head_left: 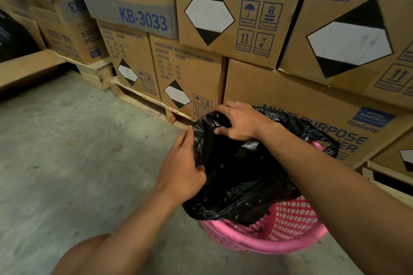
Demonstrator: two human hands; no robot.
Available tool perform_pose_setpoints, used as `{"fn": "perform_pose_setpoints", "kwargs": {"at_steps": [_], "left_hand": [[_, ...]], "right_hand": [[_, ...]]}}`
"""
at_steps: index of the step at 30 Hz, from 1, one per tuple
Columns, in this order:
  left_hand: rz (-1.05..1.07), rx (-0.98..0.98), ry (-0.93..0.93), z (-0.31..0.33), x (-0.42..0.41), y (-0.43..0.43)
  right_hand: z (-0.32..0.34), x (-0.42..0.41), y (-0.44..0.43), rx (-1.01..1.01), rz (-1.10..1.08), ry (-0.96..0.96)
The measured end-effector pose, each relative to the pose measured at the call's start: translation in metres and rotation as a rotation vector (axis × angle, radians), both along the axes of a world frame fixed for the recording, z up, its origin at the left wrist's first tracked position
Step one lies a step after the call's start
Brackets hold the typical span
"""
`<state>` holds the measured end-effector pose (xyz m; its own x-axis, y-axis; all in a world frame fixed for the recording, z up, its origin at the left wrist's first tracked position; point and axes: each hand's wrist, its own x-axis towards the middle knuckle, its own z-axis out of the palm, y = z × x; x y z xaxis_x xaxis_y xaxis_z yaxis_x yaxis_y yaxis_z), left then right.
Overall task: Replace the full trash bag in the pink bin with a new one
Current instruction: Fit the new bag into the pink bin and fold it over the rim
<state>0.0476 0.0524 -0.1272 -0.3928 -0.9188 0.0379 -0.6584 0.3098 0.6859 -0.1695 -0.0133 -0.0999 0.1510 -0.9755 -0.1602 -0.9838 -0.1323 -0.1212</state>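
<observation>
A pink perforated bin stands on the concrete floor at the lower right. A black trash bag sits in it, its crumpled top rising above the rim and partly draped over the near edge. My left hand grips the bag's left edge with fingers curled into the plastic. My right hand clutches the far upper edge of the bag, fingers hooked over it. Between the hands the bag's mouth is dark; I cannot tell what is inside.
Stacked cardboard cartons of foam cleaner rise close behind the bin on wooden pallets. More boxes stand at the right. Bare concrete floor spreads to the left. Something black lies in an open carton at far left.
</observation>
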Motion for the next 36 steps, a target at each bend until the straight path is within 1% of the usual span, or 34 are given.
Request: {"fn": "perform_pose_setpoints", "kwargs": {"at_steps": [4, 5, 6, 7, 8, 10, 11, 12, 13, 15, 17, 19, 22, 24, 25, 26, 28, 30, 31, 33, 36], "left_hand": [[-0.059, 0.292, 0.085, 0.003, 0.01, -0.004], [-0.064, 0.345, 0.073, 0.005, 0.011, -0.003], [-0.058, 0.34, 0.021, 0.005, 0.012, -0.001], [-0.04, 0.25, -0.057, 0.006, 0.012, 0.004], [-0.012, 0.099, -0.12, 0.007, 0.011, 0.011], [0.039, -0.201, -0.128, 0.009, 0.009, 0.03], [0.046, -0.271, -0.113, 0.009, 0.007, 0.041], [0.046, -0.291, -0.1, 0.007, 0.005, 0.051], [0.046, -0.267, -0.091, 0.003, 0.003, 0.06], [0.077, -0.162, -0.061, -0.006, 0.0, 0.075], [0.133, -0.075, -0.012, -0.011, -0.003, 0.084], [0.15, -0.03, 0.023, -0.012, -0.003, 0.089], [0.122, 0.03, 0.047, -0.013, -0.001, 0.091], [0.104, 0.089, 0.071, -0.011, 0.002, 0.091], [0.096, 0.123, 0.085, -0.009, 0.003, 0.092], [0.091, 0.163, 0.098, -0.007, 0.004, 0.094], [0.084, 0.217, 0.114, -0.003, 0.007, 0.098], [0.071, 0.205, 0.09, -0.001, 0.009, 0.099], [0.06, 0.191, 0.063, 0.0, 0.011, 0.099], [0.04, 0.179, 0.011, 0.001, 0.012, 0.099], [0.034, 0.211, 0.01, 0.0, 0.014, 0.099]], "right_hand": [[-0.002, -0.004, -0.004, 0.037, -0.015, 0.012], [-0.002, -0.005, -0.002, 0.033, -0.022, -0.01], [-0.001, -0.007, 0.001, 0.022, -0.033, -0.049], [0.002, -0.008, 0.005, 0.0, -0.049, -0.092], [0.004, -0.01, 0.01, -0.041, -0.067, -0.126], [0.01, -0.017, 0.022, -0.152, -0.094, -0.108], [0.011, -0.023, 0.03, -0.208, -0.099, -0.053], [0.011, -0.03, 0.037, -0.243, -0.108, 0.01], [0.01, -0.037, 0.045, -0.247, -0.128, 0.064], [0.007, -0.052, 0.061, -0.189, -0.179, 0.13], [0.004, -0.067, 0.076, -0.117, -0.217, 0.149], [0.004, -0.078, 0.09, -0.056, -0.233, 0.109], [0.006, -0.088, 0.103, -0.016, -0.255, -0.002], [0.007, -0.094, 0.108, -0.019, -0.285, -0.077], [0.008, -0.096, 0.11, -0.042, -0.288, -0.075], [0.007, -0.097, 0.112, -0.078, -0.284, -0.037], [0.008, -0.096, 0.116, -0.171, -0.257, 0.127], [0.011, -0.091, 0.122, -0.224, -0.235, 0.256], [0.012, -0.09, 0.125, -0.221, -0.237, 0.266], [0.013, -0.089, 0.133, -0.171, -0.271, 0.206], [0.011, -0.095, 0.15, -0.029, -0.354, 0.036]]}}
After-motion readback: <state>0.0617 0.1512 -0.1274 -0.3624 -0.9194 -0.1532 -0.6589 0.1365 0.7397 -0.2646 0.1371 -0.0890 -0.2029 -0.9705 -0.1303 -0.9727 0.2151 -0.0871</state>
